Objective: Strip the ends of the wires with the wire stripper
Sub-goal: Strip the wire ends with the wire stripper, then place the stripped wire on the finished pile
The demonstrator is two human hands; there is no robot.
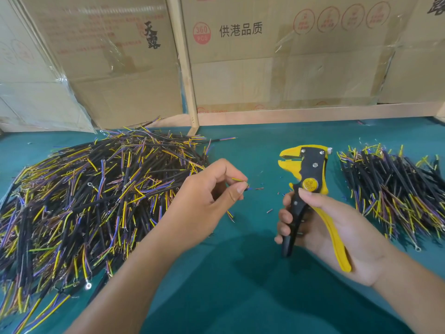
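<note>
Two heaps of thin black-sheathed wires, big at nine o'clock (91, 201) and smaller at three (395, 189), flank the left hand (207, 196) pinching one wire (240, 183) and the right hand (337, 232) gripping the yellow-and-black wire stripper (310, 179) over green felt (240, 297)

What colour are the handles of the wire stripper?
One handle yellow, the other black, on the wire stripper in the right hand; head view.

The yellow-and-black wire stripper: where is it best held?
By the two long handles of the yellow-and-black wire stripper, from below, as the right hand holds it: they splay apart for squeezing, leaving the toothed head free for the wire.
</note>
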